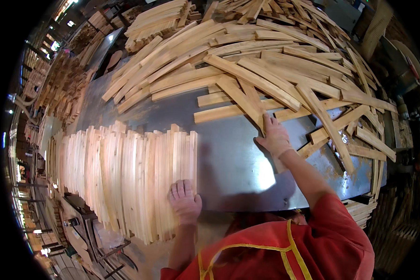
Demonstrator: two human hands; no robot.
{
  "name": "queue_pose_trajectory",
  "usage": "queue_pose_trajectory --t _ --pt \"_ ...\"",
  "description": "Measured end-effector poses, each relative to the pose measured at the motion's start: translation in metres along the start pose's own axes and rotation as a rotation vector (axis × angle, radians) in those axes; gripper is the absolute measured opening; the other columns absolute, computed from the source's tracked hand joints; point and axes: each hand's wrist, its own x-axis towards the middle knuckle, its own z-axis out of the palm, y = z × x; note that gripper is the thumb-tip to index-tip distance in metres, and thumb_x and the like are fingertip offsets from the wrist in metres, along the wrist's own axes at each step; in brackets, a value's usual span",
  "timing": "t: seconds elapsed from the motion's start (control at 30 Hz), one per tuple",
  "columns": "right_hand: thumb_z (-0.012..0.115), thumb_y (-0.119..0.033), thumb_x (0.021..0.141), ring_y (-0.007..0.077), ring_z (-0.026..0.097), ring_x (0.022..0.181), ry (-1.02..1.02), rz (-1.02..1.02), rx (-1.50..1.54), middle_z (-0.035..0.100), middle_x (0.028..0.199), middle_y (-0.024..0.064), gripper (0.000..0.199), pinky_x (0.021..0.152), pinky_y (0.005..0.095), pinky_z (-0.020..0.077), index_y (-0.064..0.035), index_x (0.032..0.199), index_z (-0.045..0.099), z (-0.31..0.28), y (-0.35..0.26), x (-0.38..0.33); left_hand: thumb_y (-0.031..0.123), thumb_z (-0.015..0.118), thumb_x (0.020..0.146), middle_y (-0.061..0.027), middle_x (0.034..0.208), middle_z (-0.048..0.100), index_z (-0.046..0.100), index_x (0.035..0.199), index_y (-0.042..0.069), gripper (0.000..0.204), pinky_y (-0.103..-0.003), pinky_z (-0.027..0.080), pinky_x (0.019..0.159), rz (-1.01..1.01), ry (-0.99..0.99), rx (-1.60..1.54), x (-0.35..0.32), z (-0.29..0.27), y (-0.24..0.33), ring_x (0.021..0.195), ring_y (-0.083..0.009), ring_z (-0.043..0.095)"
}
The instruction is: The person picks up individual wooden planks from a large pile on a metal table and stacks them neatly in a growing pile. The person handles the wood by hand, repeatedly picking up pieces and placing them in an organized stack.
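Observation:
My right hand (276, 137) reaches over the metal tabletop (228, 163) and grips the near end of a pale wooden slat (241, 100), with the thumb at its left side. The slat's far end lies among the loose pile. My left hand (185, 201) rests on the near right part of a tight row of upright-edged wooden slats (130, 177). Its fingers lie over the slats and the thumb stands apart to the right.
Loose, slightly curved slats (284, 65) lie crisscrossed over the far and right parts of the table. A neat stack of boards (156, 21) stands at the back. More stacked wood (60, 93) lines the left. A dark machine (401, 74) is at the right.

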Motion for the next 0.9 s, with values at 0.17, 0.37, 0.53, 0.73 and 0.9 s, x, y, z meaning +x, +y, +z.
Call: queue_pose_trajectory --t 0.17,0.37,0.53,0.73,0.9 --pt "0.077 -0.012 0.081 0.0486 0.07 0.101 -0.178 0.087 0.078 0.07 0.118 0.0256 0.092 0.095 0.0507 0.0582 -0.0078 0.164 0.037 -0.018 -0.027 0.049 0.03 0.071 0.082 -0.0164 0.152 0.049 0.049 0.152 0.006 0.077 -0.057 0.031 0.124 -0.008 0.012 -0.036 -0.005 -0.003 -0.004 0.146 -0.0404 0.041" --pt "0.077 -0.003 0.077 0.0251 0.072 0.084 -0.65 0.311 1.315 0.069 0.103 0.0128 0.075 0.068 0.0411 0.0636 -0.0047 0.147 0.052 -0.058 -0.025 0.023 0.028 0.071 0.083 -0.0154 0.153 0.049 0.051 0.151 0.008 0.074 -0.057 0.032 0.124 -0.057 -0.036 -0.09 -0.003 -0.011 0.002 0.146 -0.0404 0.041" --pt "0.077 0.001 0.075 0.0245 0.071 0.083 -0.616 0.456 1.549 0.069 0.098 0.0097 0.057 0.07 0.0386 0.0618 -0.0026 0.129 0.062 0.025 -0.079 -0.118 0.037 0.074 0.086 -0.0151 0.153 0.049 0.053 0.151 0.01 0.074 -0.056 0.031 0.125 -0.004 0.039 -0.067 -0.009 -0.002 -0.003 0.146 -0.0403 0.041" --pt "0.081 -0.039 0.084 0.0367 0.071 0.117 -0.841 -0.058 0.877 0.073 0.126 0.0263 0.08 0.101 0.0444 0.0541 0.002 0.147 0.056 0.119 -0.173 -0.208 0.052 0.075 0.088 -0.0128 0.155 0.051 0.053 0.153 0.01 0.081 -0.055 0.026 0.127 0.023 -0.065 -0.226 0.002 0.007 -0.009 0.15 -0.037 0.039" --pt "0.071 -0.045 0.09 0.0442 0.069 0.12 -0.929 -0.471 0.485 0.071 0.134 0.0246 0.071 0.104 0.0459 0.0542 -0.0031 0.147 0.06 0.084 -0.126 -0.166 0.053 0.07 0.091 -0.0103 0.167 0.041 0.045 0.162 0.011 0.086 -0.056 0.017 0.131 0.083 -0.229 0.03 0.01 -0.01 0.018 0.157 -0.0337 0.03"
